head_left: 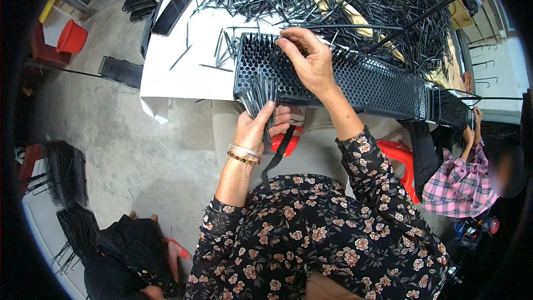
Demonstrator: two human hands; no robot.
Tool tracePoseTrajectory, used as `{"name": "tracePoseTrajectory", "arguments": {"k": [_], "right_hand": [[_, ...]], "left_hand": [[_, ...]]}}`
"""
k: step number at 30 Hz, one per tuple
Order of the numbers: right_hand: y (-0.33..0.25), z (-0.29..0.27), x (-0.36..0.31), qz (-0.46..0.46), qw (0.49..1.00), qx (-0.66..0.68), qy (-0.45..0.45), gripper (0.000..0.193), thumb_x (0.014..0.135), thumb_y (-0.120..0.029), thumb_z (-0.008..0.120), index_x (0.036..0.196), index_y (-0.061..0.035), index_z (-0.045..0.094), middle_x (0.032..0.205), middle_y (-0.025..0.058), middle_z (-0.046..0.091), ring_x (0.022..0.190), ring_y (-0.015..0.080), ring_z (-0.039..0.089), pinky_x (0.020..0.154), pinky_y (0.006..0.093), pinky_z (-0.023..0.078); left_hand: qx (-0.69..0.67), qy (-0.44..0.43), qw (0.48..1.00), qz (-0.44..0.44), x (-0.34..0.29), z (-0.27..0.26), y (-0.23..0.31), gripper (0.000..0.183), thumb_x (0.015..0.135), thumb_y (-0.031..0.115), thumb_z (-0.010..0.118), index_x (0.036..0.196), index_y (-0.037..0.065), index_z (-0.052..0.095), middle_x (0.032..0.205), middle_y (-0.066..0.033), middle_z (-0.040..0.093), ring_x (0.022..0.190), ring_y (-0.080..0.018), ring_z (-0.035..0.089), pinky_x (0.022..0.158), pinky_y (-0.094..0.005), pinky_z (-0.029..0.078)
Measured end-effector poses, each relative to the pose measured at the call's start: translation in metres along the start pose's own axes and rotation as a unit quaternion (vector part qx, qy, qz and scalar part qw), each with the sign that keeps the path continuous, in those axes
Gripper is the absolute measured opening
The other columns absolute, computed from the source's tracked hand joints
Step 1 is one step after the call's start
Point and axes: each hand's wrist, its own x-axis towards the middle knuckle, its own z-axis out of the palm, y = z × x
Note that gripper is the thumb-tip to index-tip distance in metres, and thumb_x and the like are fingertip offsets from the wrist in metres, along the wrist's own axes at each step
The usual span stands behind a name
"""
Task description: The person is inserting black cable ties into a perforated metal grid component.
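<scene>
My left hand [252, 129] is closed around a bundle of thin black pointed sticks [259, 93], which fan upward beside the near left corner of a black rack. This long rack [355, 84] is perforated with rows of round holes. Sticks stand upright in holes along its far left part [255, 45]. Over those rows, my right hand [311, 62] has its thumb and forefinger brought together in a pinch. Whatever is between those fingertips is too small and dark to make out.
A large heap of black sticks [383, 0] covers the far table. A dark phone [172, 14] and loose sticks lie on the white table surface [172, 78]. At right, a person in a plaid shirt [461, 183] works at another rack [452, 108]. A red stool [401, 164] stands below.
</scene>
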Motion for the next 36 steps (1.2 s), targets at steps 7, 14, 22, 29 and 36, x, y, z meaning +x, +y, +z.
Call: {"name": "tracePoseTrajectory", "arguments": {"k": [7, 14, 22, 29, 36], "right_hand": [[0.006, 0.005, -0.006, -0.017, 0.999, 0.035, 0.008, 0.014, 0.084, -0.01, 0.065, 0.094, -0.0005, 0.064, 0.084, 0.0072, 0.067, 0.079, 0.0129, 0.063, 0.07, 0.0257, 0.05], [0.008, 0.009, -0.008, -0.104, 0.986, -0.109, -0.067, 0.014, 0.081, -0.007, 0.066, 0.094, -0.0006, 0.064, 0.087, 0.0079, 0.067, 0.081, 0.015, 0.065, 0.071, 0.026, 0.05], [0.006, 0.01, -0.01, -0.199, 0.962, -0.174, -0.062, 0.01, 0.079, -0.009, 0.068, 0.086, -0.0021, 0.067, 0.088, 0.0099, 0.067, 0.08, 0.022, 0.064, 0.075, 0.032, 0.049], [-0.021, 0.001, -0.021, 0.073, 0.988, -0.033, -0.129, 0.02, 0.081, -0.016, 0.068, 0.095, -0.0017, 0.068, 0.089, 0.0077, 0.067, 0.08, 0.0124, 0.061, 0.064, 0.0247, 0.048], [-0.025, -0.009, -0.015, 0.185, 0.973, 0.075, -0.119, 0.017, 0.084, -0.011, 0.066, 0.094, 0.002, 0.068, 0.085, 0.0077, 0.068, 0.077, 0.0101, 0.062, 0.07, 0.0218, 0.049]], "left_hand": [[-0.003, 0.005, 1.0, 0.003, 0.001, -0.003, -0.004, 0.024, 0.091, 0.019, 0.056, 0.1, -0.004, 0.057, 0.091, -0.0175, 0.065, 0.074, -0.0187, 0.067, 0.062, -0.0286, 0.06], [-0.008, 0.019, 0.999, 0.029, 0.001, -0.002, -0.005, 0.022, 0.09, 0.02, 0.057, 0.093, -0.002, 0.06, 0.083, -0.0125, 0.065, 0.068, -0.0154, 0.065, 0.058, -0.0258, 0.059], [0.036, 0.03, 0.998, 0.043, 0.002, -0.008, -0.007, 0.02, 0.09, 0.021, 0.058, 0.089, 0.001, 0.06, 0.078, -0.0085, 0.064, 0.06, -0.0113, 0.061, 0.053, -0.0232, 0.054], [0.074, 0.0, 0.995, 0.066, -0.004, -0.007, -0.004, 0.021, 0.091, 0.022, 0.058, 0.089, 0.001, 0.059, 0.075, -0.0063, 0.063, 0.057, -0.0118, 0.058, 0.052, -0.0233, 0.05], [0.127, -0.032, 0.988, 0.078, -0.001, -0.008, -0.008, 0.022, 0.093, 0.02, 0.055, 0.095, -0.001, 0.06, 0.077, -0.0051, 0.063, 0.062, -0.008, 0.057, 0.055, -0.0225, 0.051]]}}
